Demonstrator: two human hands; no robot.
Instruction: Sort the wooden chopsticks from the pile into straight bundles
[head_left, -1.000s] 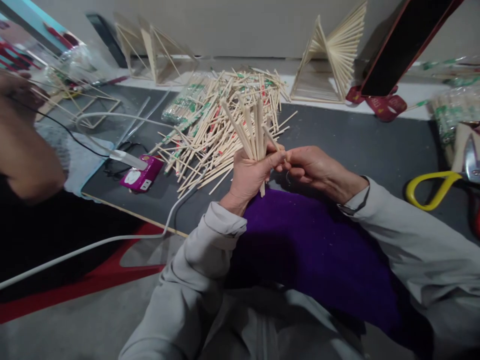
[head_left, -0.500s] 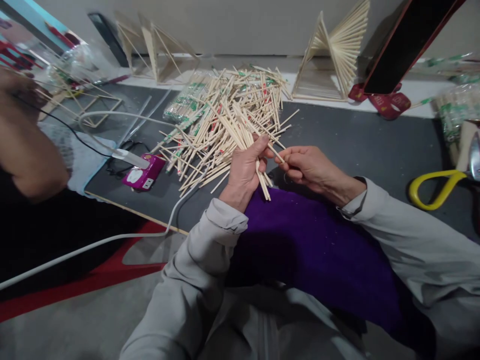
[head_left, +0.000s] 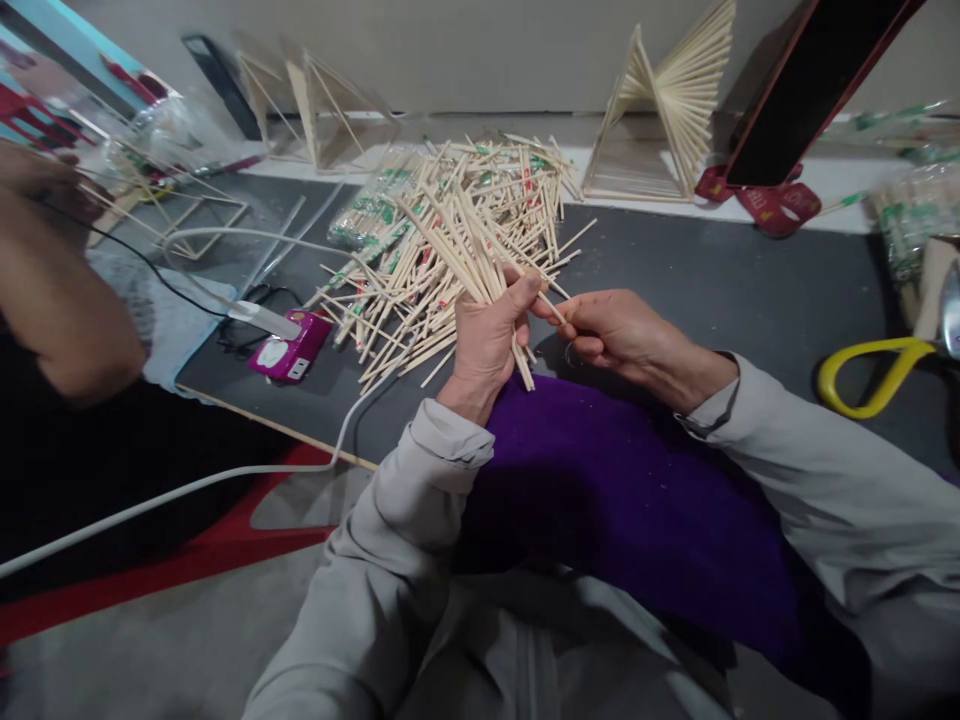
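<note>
"Which way do the sticks run from the grip?"

"A fanned bundle of pale sticks [head_left: 469, 250] rises from the left hand [head_left: 484, 335], its long axis leaning forward and slightly left, with lower ends jutting below the fist."

"And the hands?"

"The left is wrapped around the bundle. Just beside it, the right hand [head_left: 622, 335] pinches the near end of a single stick [head_left: 553, 309], which slants forward-left to the left thumb. For that end, the right is nearer."

"The surface, the room?"

"A dark tabletop [head_left: 675, 270] spreads under and beyond the grip. A loose pile of sticks [head_left: 517, 180] lies directly ahead, purple cloth [head_left: 600, 470] below, yellow-handled scissors [head_left: 892, 352] well to the right."
</note>
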